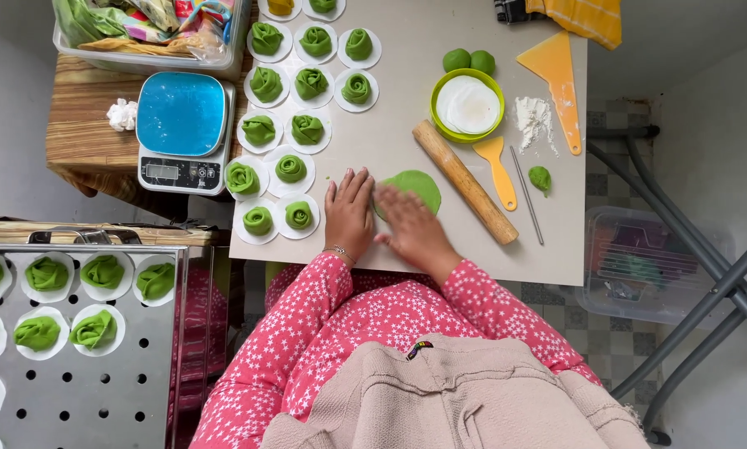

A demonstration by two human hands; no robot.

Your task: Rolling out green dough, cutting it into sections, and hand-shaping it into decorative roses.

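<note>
Table (440,249), pale and floured, holds my green dough disc (419,185); my left hand (348,216) and right hand (413,229) press flat, open (rolling pin (465,183) beside), tiled floor (606,333) below.

The right hand (411,226) hides part of the flat green dough disc (419,186).

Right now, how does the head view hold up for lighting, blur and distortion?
Head view: soft, even light with faint shadows; a mild sheen on the blue scale top; the right hand over the green dough disc is slightly motion-blurred, the left hand sharper; wide-angle bending shows at the edges, on the metal tray and the table legs.
</note>
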